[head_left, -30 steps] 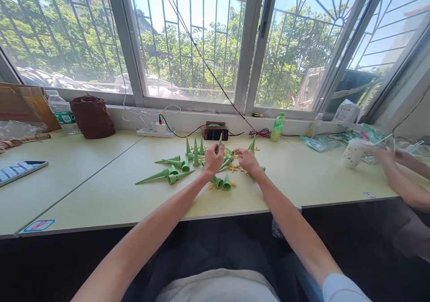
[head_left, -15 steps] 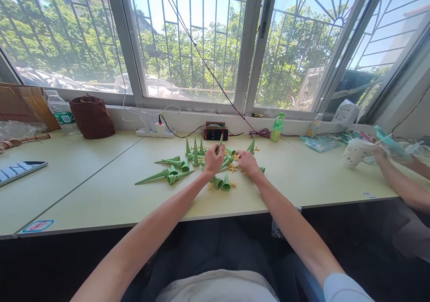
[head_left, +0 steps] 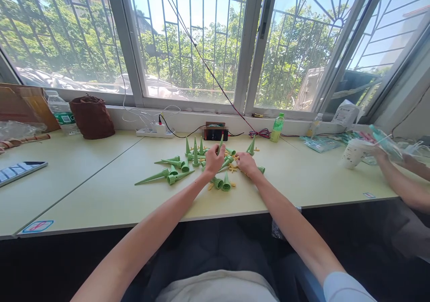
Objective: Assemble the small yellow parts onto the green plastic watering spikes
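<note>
Several green plastic cone spikes [head_left: 176, 176] lie and stand in a loose pile on the pale table [head_left: 101, 194], mixed with small yellow pieces [head_left: 233, 168]. My left hand [head_left: 214, 159] is closed round one green spike [head_left: 220, 144] whose tip points up above my fingers. Just to its right, my right hand [head_left: 247, 162] rests low on the pile with its fingers curled down among the yellow pieces; what they pinch is hidden.
A power strip [head_left: 155, 131], a small black device [head_left: 216, 133] and a green bottle [head_left: 277, 127] stand along the window sill. A brown bag [head_left: 92, 116] and a phone [head_left: 20, 171] are at the left. Another person's hands [head_left: 383, 154] handle a packet beside a white cup [head_left: 354, 152] at the right.
My hands have barely moved and stay over the pile. The other person's hands lifted a packet up beside the white cup.
</note>
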Demonstrator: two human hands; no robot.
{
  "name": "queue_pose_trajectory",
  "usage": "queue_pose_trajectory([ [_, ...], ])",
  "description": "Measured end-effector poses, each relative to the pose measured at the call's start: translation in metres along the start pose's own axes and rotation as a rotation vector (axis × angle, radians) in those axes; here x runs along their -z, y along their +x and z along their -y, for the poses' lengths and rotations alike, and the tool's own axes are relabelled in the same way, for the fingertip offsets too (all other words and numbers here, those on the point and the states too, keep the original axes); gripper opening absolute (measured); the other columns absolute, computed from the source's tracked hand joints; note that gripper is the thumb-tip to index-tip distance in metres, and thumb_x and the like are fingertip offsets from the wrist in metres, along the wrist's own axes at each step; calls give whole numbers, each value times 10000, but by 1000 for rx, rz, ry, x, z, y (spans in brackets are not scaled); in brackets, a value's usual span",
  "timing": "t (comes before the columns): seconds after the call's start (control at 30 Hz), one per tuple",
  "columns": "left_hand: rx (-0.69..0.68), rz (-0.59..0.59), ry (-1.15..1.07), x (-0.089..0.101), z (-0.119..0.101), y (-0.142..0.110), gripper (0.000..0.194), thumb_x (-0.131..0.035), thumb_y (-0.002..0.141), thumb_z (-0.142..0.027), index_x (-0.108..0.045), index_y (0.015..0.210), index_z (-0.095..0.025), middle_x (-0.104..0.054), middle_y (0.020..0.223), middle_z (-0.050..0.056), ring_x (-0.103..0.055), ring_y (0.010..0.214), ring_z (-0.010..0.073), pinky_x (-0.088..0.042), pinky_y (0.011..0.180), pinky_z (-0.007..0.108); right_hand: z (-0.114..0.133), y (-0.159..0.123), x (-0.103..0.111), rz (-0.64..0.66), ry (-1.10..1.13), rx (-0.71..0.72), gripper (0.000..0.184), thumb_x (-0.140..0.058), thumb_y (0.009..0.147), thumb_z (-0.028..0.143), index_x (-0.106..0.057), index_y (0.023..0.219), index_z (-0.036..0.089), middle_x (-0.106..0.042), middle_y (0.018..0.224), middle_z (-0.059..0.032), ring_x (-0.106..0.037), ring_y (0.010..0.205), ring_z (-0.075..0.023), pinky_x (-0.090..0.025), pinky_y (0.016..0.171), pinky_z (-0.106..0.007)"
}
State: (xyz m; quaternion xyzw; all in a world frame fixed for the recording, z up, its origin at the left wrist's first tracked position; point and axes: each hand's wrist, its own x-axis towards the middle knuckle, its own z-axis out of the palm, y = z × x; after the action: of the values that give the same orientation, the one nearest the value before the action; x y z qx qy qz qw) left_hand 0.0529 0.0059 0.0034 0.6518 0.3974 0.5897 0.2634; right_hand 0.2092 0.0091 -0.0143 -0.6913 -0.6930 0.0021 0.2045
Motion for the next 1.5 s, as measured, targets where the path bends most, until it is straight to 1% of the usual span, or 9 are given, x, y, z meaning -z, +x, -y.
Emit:
queue_pose_trajectory([
  [0.27,2,9,-8,0,0,-1,394,-512,884,-470,-434,602,-207,-460,476,-31,-398,417,100,-292,455,255,1,5,-4,11,13,-40,190,-542,872,181,-697,979,202,-699,1064,-97,-637,990,-210,-464,807,-271],
  [0.43,4,20,-30,0,1,-1,392,-513,882,-473,-434,604,-206,-462,472,-33,-416,419,101,-311,457,252,1,6,-5,6,52,-23,145,-545,870,181,-679,925,172,-694,1030,-106,-626,965,-200,-456,813,-270],
  [0.53,11,11,-15,0,2,0,390,-514,881,-475,-434,610,-205,-472,475,-34,-420,412,98,-315,454,250,4,5,-2,-92,146,42,143,-519,889,197,-653,908,155,-688,995,-109,-622,932,-196,-457,825,-278],
  [0.67,36,15,-15,0,7,1,370,-492,893,-484,-443,654,-205,-502,494,-36,-441,390,97,-342,451,249,11,-2,8,-338,408,159,221,-420,952,278,-592,1011,153,-680,994,-98,-630,838,-168,-472,796,-268],
  [0.8,60,13,-31,0,11,2,351,-488,897,-484,-439,686,-208,-517,518,-40,-453,366,97,-360,437,250,18,-11,13,-410,580,213,251,-396,959,345,-543,1063,170,-677,1002,-86,-616,669,-135,-484,706,-261],
  [0.93,92,6,-42,0,11,4,351,-505,890,-486,-433,687,-209,-518,537,-35,-462,357,97,-356,400,246,23,-16,13,-394,587,286,251,-430,933,378,-566,1018,185,-672,970,-59,-557,554,-96,-464,636,-237],
  [1.07,114,-15,-58,1,8,4,344,-519,883,-494,-455,706,-207,-524,550,-28,-486,368,103,-363,385,244,26,-19,14,-370,563,317,259,-438,923,383,-600,978,189,-674,941,-46,-532,553,-88,-449,632,-219],
  [1.23,113,-23,-46,3,6,3,348,-501,896,-491,-460,705,-202,-537,544,-27,-488,344,101,-370,385,243,27,-20,15,-350,532,303,280,-422,927,384,-620,959,189,-682,914,-43,-529,574,-97,-443,628,-214],
  [1.5,108,-12,-65,1,9,4,339,-497,900,-485,-451,714,-204,-542,547,-24,-494,343,111,-376,386,252,26,-18,10,-331,576,355,265,-457,919,369,-637,965,179,-689,901,-37,-536,565,-91,-449,618,-209],
])
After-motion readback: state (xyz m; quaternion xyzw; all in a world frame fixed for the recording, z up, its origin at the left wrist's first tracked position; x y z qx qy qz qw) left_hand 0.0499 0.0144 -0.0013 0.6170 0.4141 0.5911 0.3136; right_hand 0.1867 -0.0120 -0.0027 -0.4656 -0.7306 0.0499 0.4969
